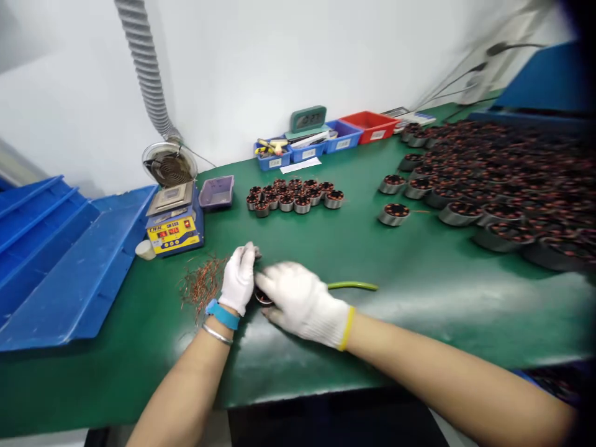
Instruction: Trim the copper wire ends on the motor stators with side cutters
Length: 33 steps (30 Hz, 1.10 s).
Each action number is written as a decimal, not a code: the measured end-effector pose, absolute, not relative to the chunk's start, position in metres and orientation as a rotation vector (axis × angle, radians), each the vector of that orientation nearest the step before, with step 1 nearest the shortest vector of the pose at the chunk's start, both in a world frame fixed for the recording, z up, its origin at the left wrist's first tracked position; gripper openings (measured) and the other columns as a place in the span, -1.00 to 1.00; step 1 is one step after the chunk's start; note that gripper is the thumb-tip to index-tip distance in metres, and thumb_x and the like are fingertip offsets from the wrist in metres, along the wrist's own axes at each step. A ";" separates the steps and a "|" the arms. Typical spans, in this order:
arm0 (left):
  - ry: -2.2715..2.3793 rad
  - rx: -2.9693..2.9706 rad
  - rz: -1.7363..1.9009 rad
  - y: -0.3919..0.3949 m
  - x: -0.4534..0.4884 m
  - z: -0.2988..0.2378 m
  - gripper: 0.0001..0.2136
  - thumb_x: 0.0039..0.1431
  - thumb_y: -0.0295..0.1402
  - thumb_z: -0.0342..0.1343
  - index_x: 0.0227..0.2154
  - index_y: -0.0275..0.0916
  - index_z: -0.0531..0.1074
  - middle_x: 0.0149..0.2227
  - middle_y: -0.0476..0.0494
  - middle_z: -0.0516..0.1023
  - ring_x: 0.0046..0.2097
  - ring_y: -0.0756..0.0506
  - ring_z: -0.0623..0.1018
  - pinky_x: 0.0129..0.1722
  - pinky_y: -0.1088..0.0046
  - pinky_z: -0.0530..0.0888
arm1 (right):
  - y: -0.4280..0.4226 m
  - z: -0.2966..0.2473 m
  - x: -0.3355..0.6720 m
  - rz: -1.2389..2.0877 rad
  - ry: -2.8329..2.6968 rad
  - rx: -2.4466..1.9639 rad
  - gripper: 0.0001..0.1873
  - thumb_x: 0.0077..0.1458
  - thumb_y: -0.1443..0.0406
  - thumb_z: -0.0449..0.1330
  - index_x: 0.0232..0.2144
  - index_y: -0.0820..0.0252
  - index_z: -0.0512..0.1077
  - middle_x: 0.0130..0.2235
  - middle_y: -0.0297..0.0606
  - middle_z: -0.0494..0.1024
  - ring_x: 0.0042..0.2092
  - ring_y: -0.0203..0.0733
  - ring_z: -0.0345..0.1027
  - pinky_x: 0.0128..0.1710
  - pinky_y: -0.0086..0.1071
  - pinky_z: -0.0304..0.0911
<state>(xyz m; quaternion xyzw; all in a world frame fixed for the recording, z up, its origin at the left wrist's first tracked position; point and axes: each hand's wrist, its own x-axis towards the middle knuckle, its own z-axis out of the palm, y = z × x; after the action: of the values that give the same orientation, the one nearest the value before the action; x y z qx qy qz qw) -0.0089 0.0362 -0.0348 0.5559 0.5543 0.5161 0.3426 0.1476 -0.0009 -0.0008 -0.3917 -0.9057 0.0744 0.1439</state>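
R hand [302, 301] curled over motor coil [263, 298], L hand [238, 279] fingers bent at its left; grip unclear

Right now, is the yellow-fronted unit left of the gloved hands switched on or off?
On. The yellow-fronted unit shows two sets of lit red digits on its front; the numbers are too blurred to read.

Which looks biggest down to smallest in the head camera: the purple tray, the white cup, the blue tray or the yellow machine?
1. blue tray
2. yellow machine
3. purple tray
4. white cup
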 end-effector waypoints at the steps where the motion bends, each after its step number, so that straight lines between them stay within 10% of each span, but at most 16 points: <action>1: 1.438 1.431 1.350 0.037 -0.009 -0.034 -0.50 0.22 0.13 -0.03 -0.29 -0.27 0.45 -0.25 -0.21 0.58 -0.14 -0.16 0.57 -0.02 0.28 0.45 | 0.002 -0.002 0.144 0.253 -2.622 -1.123 -0.59 0.04 0.14 0.23 -0.07 0.18 0.44 -0.13 -0.12 0.51 -0.13 0.00 0.39 -0.11 -0.18 0.27; 11: 1.445 1.383 1.347 0.041 -0.009 -0.035 -0.45 0.12 0.17 0.06 -0.27 -0.32 0.47 -0.24 -0.23 0.59 -0.16 -0.15 0.59 -0.02 0.29 0.46 | 0.059 -0.018 0.257 0.355 -1.968 -1.872 -0.16 -0.02 0.06 0.24 0.29 0.13 0.16 0.13 0.02 0.42 0.05 0.27 0.37 -0.08 0.02 0.33; 16: 1.444 1.418 1.310 0.042 -0.012 -0.037 -0.52 0.14 0.11 0.10 -0.27 -0.31 0.48 -0.25 -0.18 0.56 -0.13 -0.15 0.55 0.04 0.26 0.40 | 0.066 -0.034 0.330 0.564 -1.930 -1.799 0.05 -0.22 0.04 0.37 0.30 0.25 0.15 0.24 -0.01 0.34 0.18 0.11 0.31 0.16 -0.12 0.27; 33: 1.567 1.586 1.153 0.034 -0.009 -0.027 -0.52 0.13 0.09 0.12 -0.23 -0.30 0.50 -0.20 -0.19 0.59 -0.09 -0.18 0.53 0.03 0.28 0.39 | 0.063 -0.042 0.340 0.636 -1.626 -1.732 -0.74 0.02 0.23 0.18 -0.25 0.07 0.60 -0.12 -0.25 0.63 -0.03 0.04 0.46 0.04 -0.07 0.35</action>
<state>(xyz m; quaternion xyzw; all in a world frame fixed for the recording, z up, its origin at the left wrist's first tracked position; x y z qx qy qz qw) -0.0091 0.0343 -0.0269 0.6005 0.5935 0.4368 0.3103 0.3399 0.0631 -0.0420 -0.6637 -0.6230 0.2436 0.3347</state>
